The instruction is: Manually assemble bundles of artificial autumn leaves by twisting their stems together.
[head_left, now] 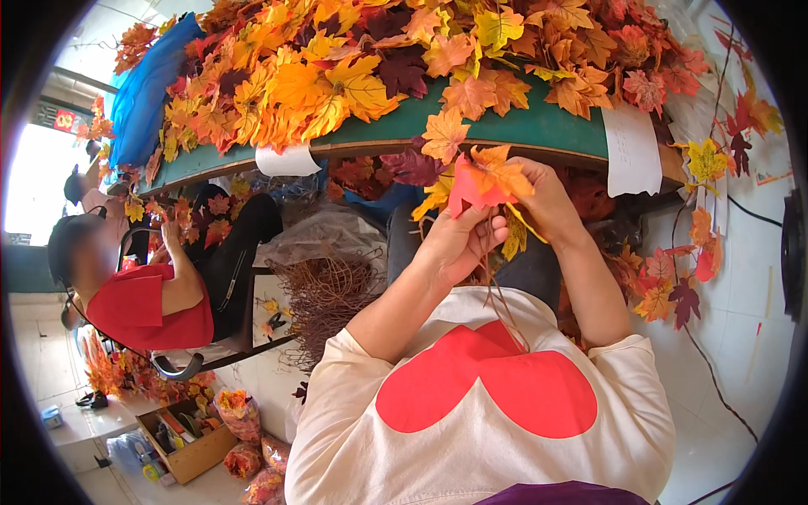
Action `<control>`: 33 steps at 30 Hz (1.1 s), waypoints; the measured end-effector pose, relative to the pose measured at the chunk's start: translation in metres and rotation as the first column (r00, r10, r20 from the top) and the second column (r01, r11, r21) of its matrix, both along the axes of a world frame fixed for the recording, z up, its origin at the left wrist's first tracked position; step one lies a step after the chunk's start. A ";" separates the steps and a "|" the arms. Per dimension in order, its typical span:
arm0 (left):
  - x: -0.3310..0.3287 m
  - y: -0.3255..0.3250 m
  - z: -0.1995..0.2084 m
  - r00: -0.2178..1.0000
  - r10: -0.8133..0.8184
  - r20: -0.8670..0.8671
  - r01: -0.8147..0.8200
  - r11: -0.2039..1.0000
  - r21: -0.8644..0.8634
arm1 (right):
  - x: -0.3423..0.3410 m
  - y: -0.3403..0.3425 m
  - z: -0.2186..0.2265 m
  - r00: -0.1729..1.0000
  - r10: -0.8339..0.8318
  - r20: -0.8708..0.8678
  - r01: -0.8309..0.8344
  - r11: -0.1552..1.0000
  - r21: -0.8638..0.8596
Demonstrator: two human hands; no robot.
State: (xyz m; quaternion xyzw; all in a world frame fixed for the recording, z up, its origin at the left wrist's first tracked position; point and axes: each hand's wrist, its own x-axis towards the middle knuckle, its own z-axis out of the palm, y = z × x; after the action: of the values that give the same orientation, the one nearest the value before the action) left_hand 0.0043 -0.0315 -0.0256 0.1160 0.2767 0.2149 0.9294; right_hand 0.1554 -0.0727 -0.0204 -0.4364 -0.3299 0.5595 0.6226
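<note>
though thin, jagged orange leaf (500,174)

Leaves (295,76) lie heaped on the counter (560,126). Over its near edge hang two paper sheets (633,151), one left, one right. The hands (549,202), around a leaf spray (498,175), are before that edge. Before the counter's left half lies a twig bundle (332,295); a co-worker (156,303) sits to the counter's near left.
</note>
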 end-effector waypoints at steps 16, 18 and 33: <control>-0.015 -0.027 -0.011 0.984 -0.173 -0.048 0.179 0.961 0.212 | 0.019 0.016 -0.006 0.998 -0.040 -0.048 0.035 0.995 -0.095; -0.017 -0.031 -0.011 0.975 -0.153 -0.159 0.193 0.940 0.282 | 0.014 0.020 -0.018 0.994 -0.032 0.105 0.040 0.997 -0.071; 0.000 0.007 0.010 0.973 0.163 0.160 -0.170 0.985 0.027 | -0.030 -0.040 0.021 0.697 -0.412 0.587 0.215 0.901 0.378</control>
State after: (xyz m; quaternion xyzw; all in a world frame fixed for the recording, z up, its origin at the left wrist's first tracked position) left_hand 0.0040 -0.0244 -0.0155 0.0939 0.2068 0.3061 0.9245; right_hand 0.1254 -0.1123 0.0003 -0.5614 -0.5216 0.2030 0.6096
